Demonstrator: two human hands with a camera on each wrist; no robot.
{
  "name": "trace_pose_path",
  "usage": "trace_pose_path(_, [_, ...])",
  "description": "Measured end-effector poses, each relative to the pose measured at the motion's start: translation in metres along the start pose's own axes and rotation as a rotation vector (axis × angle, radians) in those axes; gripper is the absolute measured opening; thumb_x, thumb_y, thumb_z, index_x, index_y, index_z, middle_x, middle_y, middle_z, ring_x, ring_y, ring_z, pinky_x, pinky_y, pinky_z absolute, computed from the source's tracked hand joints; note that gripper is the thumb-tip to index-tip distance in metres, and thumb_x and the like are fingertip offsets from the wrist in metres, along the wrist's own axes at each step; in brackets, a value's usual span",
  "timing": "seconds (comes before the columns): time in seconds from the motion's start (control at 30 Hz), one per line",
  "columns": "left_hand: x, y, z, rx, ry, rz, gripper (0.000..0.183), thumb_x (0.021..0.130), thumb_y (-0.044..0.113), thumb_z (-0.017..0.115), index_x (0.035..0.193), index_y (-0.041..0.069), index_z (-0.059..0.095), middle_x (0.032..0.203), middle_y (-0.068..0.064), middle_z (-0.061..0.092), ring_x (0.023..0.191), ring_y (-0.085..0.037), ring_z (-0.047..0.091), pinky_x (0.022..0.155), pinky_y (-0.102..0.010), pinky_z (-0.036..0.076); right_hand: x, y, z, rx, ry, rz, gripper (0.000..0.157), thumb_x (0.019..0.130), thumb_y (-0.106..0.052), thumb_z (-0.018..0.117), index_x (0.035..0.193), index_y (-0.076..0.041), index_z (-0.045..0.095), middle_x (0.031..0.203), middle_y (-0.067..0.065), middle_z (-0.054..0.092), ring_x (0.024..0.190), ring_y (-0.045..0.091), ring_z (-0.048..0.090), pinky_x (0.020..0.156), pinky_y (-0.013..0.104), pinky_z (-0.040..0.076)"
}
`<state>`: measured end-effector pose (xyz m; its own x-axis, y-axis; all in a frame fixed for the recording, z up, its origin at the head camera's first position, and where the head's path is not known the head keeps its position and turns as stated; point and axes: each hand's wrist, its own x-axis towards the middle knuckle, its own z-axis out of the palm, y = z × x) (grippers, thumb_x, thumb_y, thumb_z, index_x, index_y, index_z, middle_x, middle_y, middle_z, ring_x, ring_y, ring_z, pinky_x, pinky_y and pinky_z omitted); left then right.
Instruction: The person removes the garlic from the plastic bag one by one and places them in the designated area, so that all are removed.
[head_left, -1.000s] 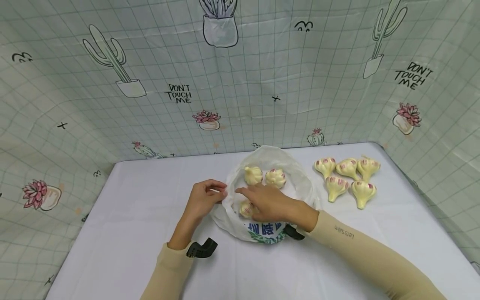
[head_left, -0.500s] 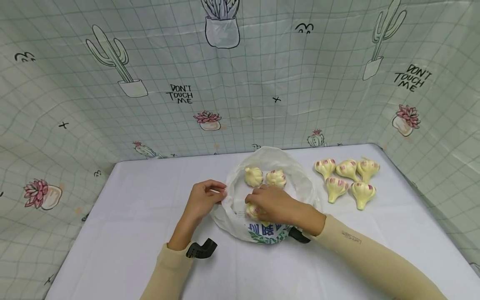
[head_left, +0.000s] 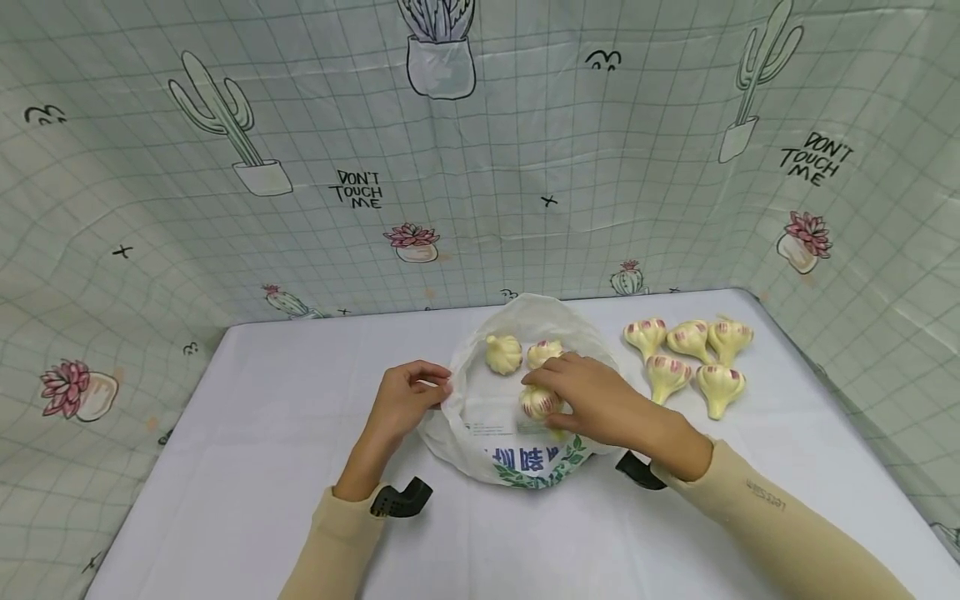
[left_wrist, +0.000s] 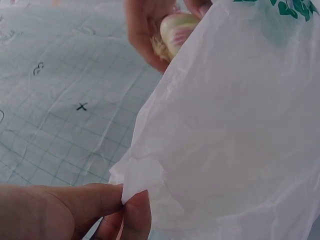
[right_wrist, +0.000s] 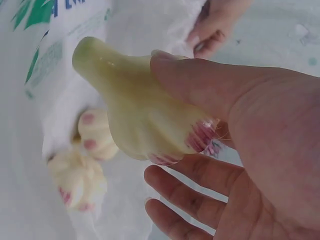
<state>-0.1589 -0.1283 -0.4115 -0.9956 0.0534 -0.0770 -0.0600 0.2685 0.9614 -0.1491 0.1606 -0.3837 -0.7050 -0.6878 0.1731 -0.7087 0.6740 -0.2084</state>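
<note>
A white plastic bag (head_left: 480, 450) with blue lettering and green leaves lies with its mouth spread wide on the table. My left hand (head_left: 405, 400) pinches the bag's left rim between thumb and fingers, seen close in the left wrist view. Over the bag's mouth, my right hand (head_left: 600, 402) holds a garlic bulb (right_wrist: 145, 110) between thumb and fingers; it is cream with purple streaks, its stem pointing away from the palm. Two more bulbs sit inside the bag: a left garlic bulb (head_left: 503, 355) and a right garlic bulb (head_left: 543, 352), the latter partly hidden by the right hand.
Several garlic bulbs (head_left: 720, 388) lie in two rows on the table's right side. A white cloth covers the table (head_left: 262, 433). Behind it hangs a checked curtain (head_left: 480, 167) with cactus drawings. Each wrist wears a black camera mount (head_left: 402, 498).
My right hand has closed on the front bulb in the bag and drawn it up and to the right. My left hand stays at the rim.
</note>
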Motion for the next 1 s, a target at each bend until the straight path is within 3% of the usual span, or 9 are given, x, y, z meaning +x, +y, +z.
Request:
trace_pose_path(0.17, [0.0, -0.001, 0.001, 0.001, 0.004, -0.001, 0.016, 0.095, -0.008, 0.071, 0.111, -0.009, 0.073, 0.1, -0.016, 0.069, 0.072, -0.008, 0.065, 0.069, -0.02, 0.057, -0.013, 0.005, -0.007, 0.012, 0.023, 0.043, 0.056, 0.087, -0.019, 0.089, 0.137, -0.008, 0.067, 0.128, 0.007, 0.071, 0.115, 0.029, 0.064, 0.102, 0.05, 0.053])
trace_pose_path(0.33, [0.0, -0.003, 0.002, -0.001, -0.012, -0.009, 0.016, 0.096, -0.006, 0.072, 0.112, -0.007, 0.074, 0.101, -0.014, 0.069, 0.073, -0.009, 0.066, 0.07, -0.022, 0.057, -0.028, 0.01, -0.01, -0.005, 0.074, 0.065, 0.058, 0.087, -0.019, 0.088, 0.14, -0.008, 0.066, 0.127, 0.006, 0.071, 0.115, 0.029, 0.066, 0.095, 0.048, 0.055])
trace_pose_path(0.6, [0.003, -0.003, 0.001, 0.009, -0.011, 0.004, 0.016, 0.096, -0.006, 0.071, 0.112, -0.007, 0.074, 0.101, -0.015, 0.069, 0.073, -0.009, 0.065, 0.071, -0.022, 0.057, -0.04, 0.021, -0.006, -0.054, 0.141, 0.05, 0.042, 0.09, -0.009, 0.085, 0.129, -0.009, 0.072, 0.117, 0.005, 0.074, 0.109, 0.029, 0.069, 0.088, 0.048, 0.058])
trace_pose_path(0.8, [0.003, -0.003, 0.001, 0.006, -0.022, -0.007, 0.016, 0.096, -0.006, 0.071, 0.112, -0.008, 0.073, 0.101, -0.015, 0.069, 0.074, -0.008, 0.066, 0.071, -0.022, 0.058, -0.039, 0.024, 0.011, -0.041, 0.091, 0.033, 0.045, 0.091, -0.017, 0.085, 0.133, -0.008, 0.069, 0.124, 0.009, 0.07, 0.115, 0.032, 0.067, 0.094, 0.05, 0.057])
trace_pose_path(1.0, [0.002, -0.002, 0.001, -0.001, -0.02, 0.005, 0.016, 0.095, -0.005, 0.072, 0.112, -0.006, 0.074, 0.102, -0.015, 0.069, 0.073, -0.009, 0.066, 0.071, -0.023, 0.057, -0.024, 0.023, 0.024, -0.046, 0.074, 0.05, 0.048, 0.093, -0.02, 0.083, 0.136, -0.006, 0.067, 0.13, 0.012, 0.067, 0.119, 0.035, 0.065, 0.098, 0.052, 0.055])
